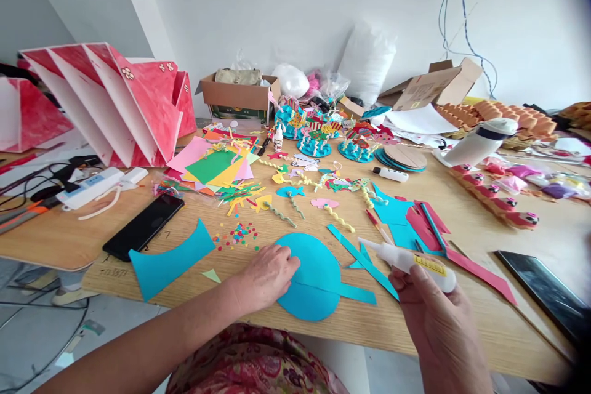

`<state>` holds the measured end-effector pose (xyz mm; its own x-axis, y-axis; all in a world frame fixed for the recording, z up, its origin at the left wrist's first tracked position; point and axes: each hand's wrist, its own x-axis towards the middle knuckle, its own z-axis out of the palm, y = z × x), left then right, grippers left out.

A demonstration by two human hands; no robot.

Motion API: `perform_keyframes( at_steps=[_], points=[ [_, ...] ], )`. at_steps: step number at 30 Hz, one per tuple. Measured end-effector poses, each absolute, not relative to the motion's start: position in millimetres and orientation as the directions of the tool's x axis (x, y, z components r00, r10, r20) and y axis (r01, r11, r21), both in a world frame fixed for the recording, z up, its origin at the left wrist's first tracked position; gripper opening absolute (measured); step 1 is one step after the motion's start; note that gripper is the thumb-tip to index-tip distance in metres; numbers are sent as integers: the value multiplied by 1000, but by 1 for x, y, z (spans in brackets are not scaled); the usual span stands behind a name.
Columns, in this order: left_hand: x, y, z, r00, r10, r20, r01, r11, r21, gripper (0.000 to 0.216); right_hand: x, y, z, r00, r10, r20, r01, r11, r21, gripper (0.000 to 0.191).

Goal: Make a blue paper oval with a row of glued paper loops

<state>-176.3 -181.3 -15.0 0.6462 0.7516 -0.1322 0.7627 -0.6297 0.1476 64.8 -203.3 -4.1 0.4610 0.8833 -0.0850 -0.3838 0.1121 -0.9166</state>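
A blue paper disc [314, 271] lies at the table's near edge, with a narrow blue strip [344, 291] across its lower part. My left hand [266, 276] rests on the disc's left edge, fingers curled down onto the paper. My right hand [438, 320] is closed around a white glue bottle [409, 260], whose nozzle points left, just right of the disc. More blue strips [360, 255] lie between the bottle and the disc.
A curved blue offcut [168, 261] and a black phone [143, 226] lie to the left. Coloured paper sheets [215, 167], confetti [240, 235], pipe cleaners and finished blue craft pieces [314, 146] fill the table's middle. A tablet [540, 286] lies at right. Cardboard boxes [237, 95] stand behind.
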Motion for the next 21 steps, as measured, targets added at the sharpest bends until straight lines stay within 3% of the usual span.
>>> perform_keyframes(
  at_steps=[8,11,15,21],
  points=[
    [-175,-181,-19,658,747,-92,748,-636,188,11,56,-200,-7,431,897,-101,-421,101,-902,30],
    [-184,-182,-5,621,772,-135,753,-539,378,18,57,-200,-5,435,896,-90,-420,113,-901,29],
    [-217,-184,21,476,868,-143,692,-269,670,15,57,-201,-2,457,887,-62,-404,146,-903,26],
    [-271,-198,17,186,980,-75,496,-28,868,16,50,-204,-3,392,918,-66,-405,108,-908,27]
  ],
)
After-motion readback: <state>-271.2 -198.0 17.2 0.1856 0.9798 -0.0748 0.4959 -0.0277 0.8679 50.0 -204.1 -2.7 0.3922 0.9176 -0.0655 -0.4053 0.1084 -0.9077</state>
